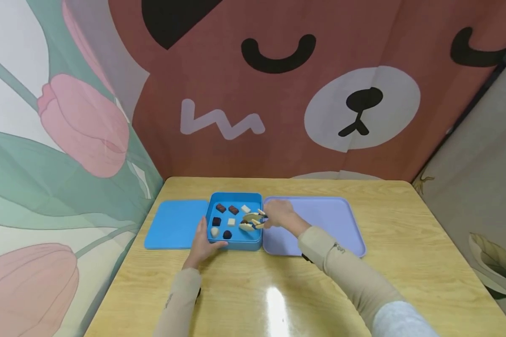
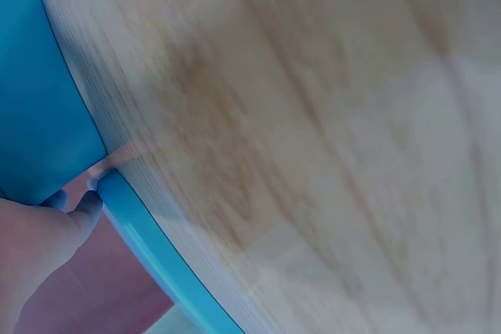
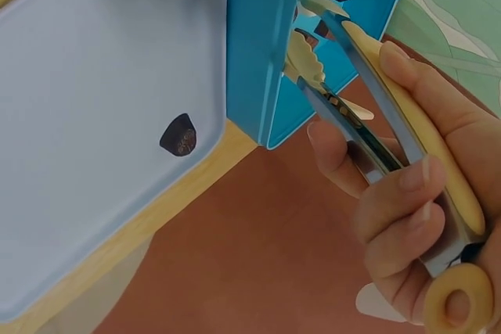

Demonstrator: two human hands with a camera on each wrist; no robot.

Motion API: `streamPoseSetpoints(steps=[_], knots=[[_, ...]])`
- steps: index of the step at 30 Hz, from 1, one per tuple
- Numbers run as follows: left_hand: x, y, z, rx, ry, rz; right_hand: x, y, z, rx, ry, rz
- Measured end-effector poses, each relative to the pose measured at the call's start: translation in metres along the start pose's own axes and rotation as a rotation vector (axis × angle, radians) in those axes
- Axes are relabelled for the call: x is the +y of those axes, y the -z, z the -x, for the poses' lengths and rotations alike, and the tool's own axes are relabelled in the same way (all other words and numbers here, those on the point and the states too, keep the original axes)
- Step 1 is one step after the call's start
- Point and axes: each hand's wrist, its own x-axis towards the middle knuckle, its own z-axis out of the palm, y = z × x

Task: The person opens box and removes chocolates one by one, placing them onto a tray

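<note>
My right hand [image 1: 279, 213] grips cream-handled food tongs [image 3: 391, 115], fingers wrapped round the handles. The tong tips stand apart, down inside a blue box [image 1: 241, 245], at its right side. Brown chocolates [image 1: 233, 210], dark chocolates [image 1: 216, 221] and white pieces [image 1: 231, 222] lie in loose rows on the box floor; the tongs cover some of them. My left hand [image 1: 202, 248] rests at the box's front left corner, fingers straight along the left wall, thumb at the front rim. In the right wrist view a dark chocolate [image 3: 180, 135] lies on the lilac tray [image 3: 102, 170].
To the left of the box, a flat blue lid [image 1: 174, 224] lies beside it on the wooden table [image 1: 236, 290]. The lilac tray sits close against the box's right side, partly under my right arm. Behind the table hangs a printed bear cloth [image 1: 219, 154].
</note>
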Motion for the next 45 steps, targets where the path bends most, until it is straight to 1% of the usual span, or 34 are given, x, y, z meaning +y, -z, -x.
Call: streamPoseSetpoints(steps=[8,21,28,32,45], knots=[[-0.003,0.001,0.001,0.016,-0.035,-0.013,0.002,-0.006,-0.001,0.012,0.016,-0.052],[-0.003,-0.001,0.001,0.002,-0.017,0.001,0.008,-0.006,0.004,0.022,0.006,-0.084],[-0.002,-0.002,0.002,0.009,-0.022,-0.001,0.012,-0.004,0.01,0.034,-0.007,-0.096],[-0.002,-0.001,0.002,0.007,-0.01,-0.003,0.015,-0.003,0.015,0.045,-0.026,-0.113],[-0.003,0.0,0.001,0.001,-0.005,-0.013,0.025,-0.003,0.031,0.123,-0.046,-0.155]])
